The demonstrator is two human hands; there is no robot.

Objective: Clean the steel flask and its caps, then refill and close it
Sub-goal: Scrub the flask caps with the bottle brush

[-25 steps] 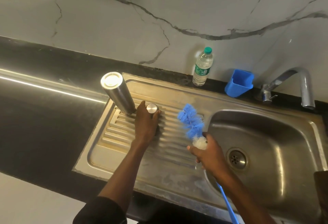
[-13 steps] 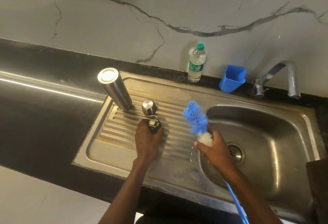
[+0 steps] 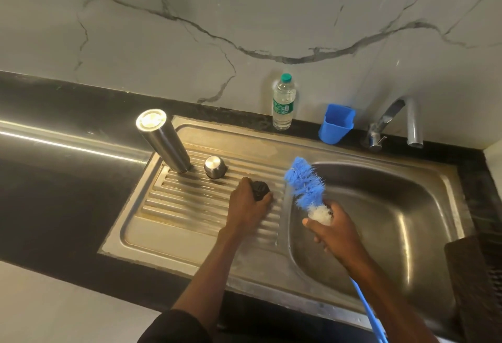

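Two caps, steel cap (image 3: 215,166) on drainboard (image 3: 173,223), black cap (image 3: 260,190) in left hand (image 3: 248,206)

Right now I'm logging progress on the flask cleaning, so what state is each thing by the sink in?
steel flask: standing upside down on the drainboard
steel cap: upside down beside the flask, untouched
black inner cap: gripped by left hand
bottle brush: held by right hand over the basin edge
water bottle: upright, capped
blue cup: tilted, open
tap: no water visible
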